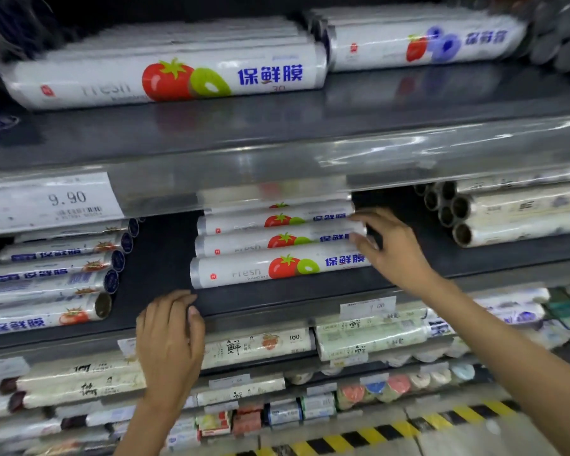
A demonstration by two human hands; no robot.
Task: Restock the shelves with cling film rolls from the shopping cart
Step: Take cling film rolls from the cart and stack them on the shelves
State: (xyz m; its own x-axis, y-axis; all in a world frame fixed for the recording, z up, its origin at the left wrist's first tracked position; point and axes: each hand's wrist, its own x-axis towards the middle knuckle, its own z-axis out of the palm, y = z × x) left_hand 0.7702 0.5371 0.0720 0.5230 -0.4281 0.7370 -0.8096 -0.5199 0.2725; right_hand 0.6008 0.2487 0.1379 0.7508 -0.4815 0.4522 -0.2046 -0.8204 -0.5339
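Five right fingers (375, 219), spread and loose, touch the right ends of the stacked cling film rolls (277, 268). They look released rather than grasping, though blur there makes this unsure. The right hand (397, 253) reaches in from the right. The rolls are glossy white cylinders with tomato-kiwi print, lying lengthwise mid-way along the dark matte middle shelf (160, 258). Left fingers (175, 299) lie over the shelf's front lip, left hand (170, 339) holding nothing.
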